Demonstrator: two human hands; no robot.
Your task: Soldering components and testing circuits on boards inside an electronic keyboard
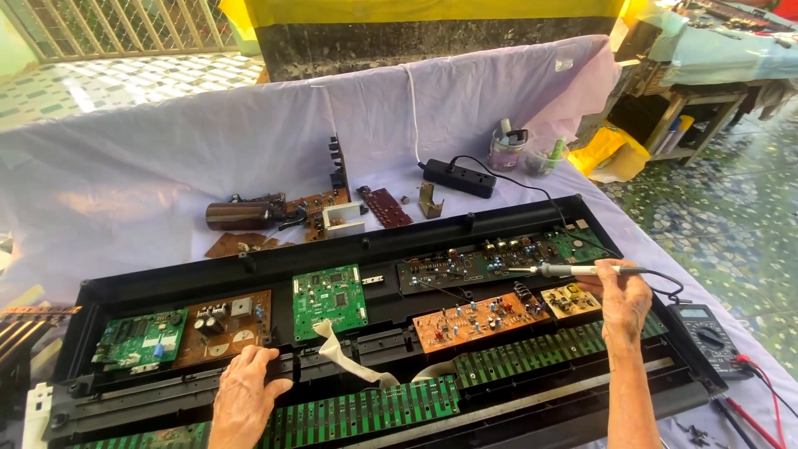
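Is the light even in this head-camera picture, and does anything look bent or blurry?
Head view: daylight glares off the tiled floor top left, while the open black case stays evenly lit; its long edge bows from the wide lens; the right hand and soldering iron are sharp, corners softer.

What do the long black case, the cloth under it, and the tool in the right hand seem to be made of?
The long black open case looks like matte moulded plastic, with ribs and clips along its edges. The pale lilac cloth looks like thin woven fabric: it creases and drapes. The pen-shaped soldering iron in the right hand seems to have a light plastic handle and a metal tip, though the tip is small.
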